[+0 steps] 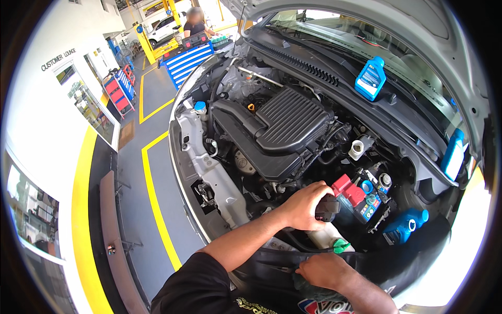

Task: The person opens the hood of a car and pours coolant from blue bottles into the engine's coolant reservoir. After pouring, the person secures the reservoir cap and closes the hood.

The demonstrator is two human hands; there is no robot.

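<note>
I am leaning over a car's open engine bay. My left hand [305, 205] reaches in from the lower left and is closed around a black cap [328, 208] on top of a white reservoir [323, 235]. Beside that reservoir is a small green cap [340, 245]. My right hand [325, 271] lies lower down on the car's front edge, its fingers closed on a dark cloth [307, 286]. Just right of my left hand sits the battery [368, 204] with a red terminal cover [347, 188].
A black ribbed engine cover [288, 125] fills the middle of the bay. Blue bottles stand at the windscreen base [370, 78], at the right side [453, 154] and by the battery [405, 225]. The raised bonnet [366, 15] hangs overhead. A person [195, 22] stands behind a blue tool cart [185, 60].
</note>
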